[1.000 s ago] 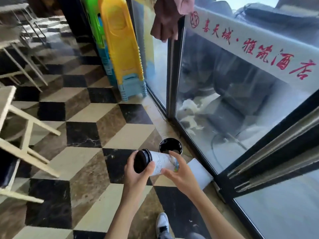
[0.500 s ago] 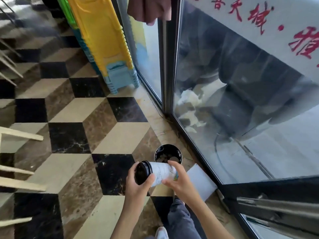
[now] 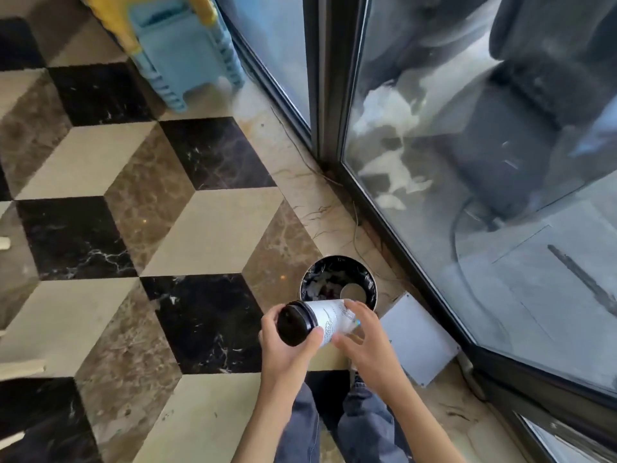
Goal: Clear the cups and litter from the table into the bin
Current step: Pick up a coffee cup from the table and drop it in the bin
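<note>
Both hands' fingers clasp lidded cup (image 3: 329, 320); bin (image 3: 370, 282) contents partly hidden.

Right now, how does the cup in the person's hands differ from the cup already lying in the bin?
The held cup lies on its side between the left hand and right hand, above the floor; the binned cup sits among litter inside the bin. The held cup wears a black lid and shows a printed white wall; the binned cup shows only a pale round opening, with no lid visible. Both look like pale disposable cups.
</note>
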The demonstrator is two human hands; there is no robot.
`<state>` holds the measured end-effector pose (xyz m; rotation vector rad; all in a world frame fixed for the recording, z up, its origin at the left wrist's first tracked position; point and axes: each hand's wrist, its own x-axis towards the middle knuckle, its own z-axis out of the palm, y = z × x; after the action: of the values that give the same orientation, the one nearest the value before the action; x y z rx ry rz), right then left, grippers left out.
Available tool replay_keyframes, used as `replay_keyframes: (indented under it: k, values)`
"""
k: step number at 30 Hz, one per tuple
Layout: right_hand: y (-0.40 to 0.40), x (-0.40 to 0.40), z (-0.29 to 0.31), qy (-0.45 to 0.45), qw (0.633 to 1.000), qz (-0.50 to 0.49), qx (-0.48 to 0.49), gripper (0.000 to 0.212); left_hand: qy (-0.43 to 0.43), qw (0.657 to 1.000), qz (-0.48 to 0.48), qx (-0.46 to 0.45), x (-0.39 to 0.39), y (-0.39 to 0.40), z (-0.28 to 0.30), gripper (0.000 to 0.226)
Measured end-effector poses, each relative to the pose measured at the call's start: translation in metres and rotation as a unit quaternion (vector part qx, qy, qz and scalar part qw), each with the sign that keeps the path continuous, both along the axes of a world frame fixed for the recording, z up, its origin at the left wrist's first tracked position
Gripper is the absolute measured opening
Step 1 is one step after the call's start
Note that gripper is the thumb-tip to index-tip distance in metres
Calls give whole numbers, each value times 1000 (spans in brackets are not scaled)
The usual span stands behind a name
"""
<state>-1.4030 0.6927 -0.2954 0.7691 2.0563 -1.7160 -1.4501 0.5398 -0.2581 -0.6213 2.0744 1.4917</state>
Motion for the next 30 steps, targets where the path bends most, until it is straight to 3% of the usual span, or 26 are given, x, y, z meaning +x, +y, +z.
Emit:
replay_keyframes:
  k: [6,13,21,27,30]
  values:
    - [-13,-19,-122,-31,999,-16,-13,62,-13,999,-33,-31,-25,-5,-122,57]
    - [-7,-43,-199,-58,998,-15,-5,59,-15,996,-44,-71,-45,7,-199,65]
    - [12,-52,-247,-77,995,-45,-42,57,8,992,-52,-114,-56,41,-245,69]
    - [17,-51,-256,-82,993,-59,-65,46,-17,990,-54,-130,-50,48,-256,89]
    - [20,-49,-255,-87,992,-62,-65,49,-25,990,-45,-130,-44,47,-257,88]
